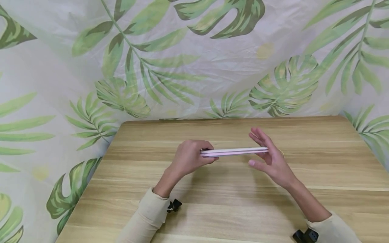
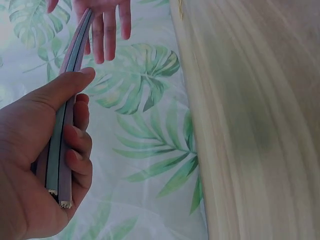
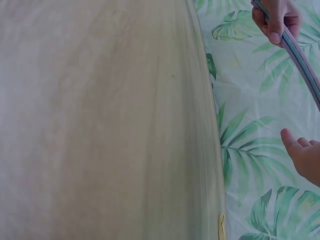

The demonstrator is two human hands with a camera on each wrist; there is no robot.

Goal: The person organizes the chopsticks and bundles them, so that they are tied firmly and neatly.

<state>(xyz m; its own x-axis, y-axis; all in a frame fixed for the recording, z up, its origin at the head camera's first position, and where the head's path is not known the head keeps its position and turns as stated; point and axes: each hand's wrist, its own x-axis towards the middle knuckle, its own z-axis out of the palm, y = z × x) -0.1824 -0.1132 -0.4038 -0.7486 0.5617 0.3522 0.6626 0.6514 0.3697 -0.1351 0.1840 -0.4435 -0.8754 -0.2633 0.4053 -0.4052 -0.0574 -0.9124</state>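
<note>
A long, thin bundle of strips (image 1: 234,152) is held level above the table, its layers in pinkish-purple and teal with dark lines between them. Pale, rough ends show on the bundle (image 2: 59,150) in the left wrist view. My left hand (image 1: 190,156) grips one end, thumb on one side and fingers curled round the other. At the far end my right hand (image 1: 275,162) has its fingers and thumb spread apart. That end meets or overlaps the right palm; whether it touches I cannot tell.
The wooden table (image 1: 231,202) lies below both hands. A thin yellow loop (image 1: 283,154) shows just behind the right hand. A leaf-printed cloth (image 1: 212,67) hangs along the table's back edge and sides. Small black cameras (image 1: 174,205) sit at both wrists.
</note>
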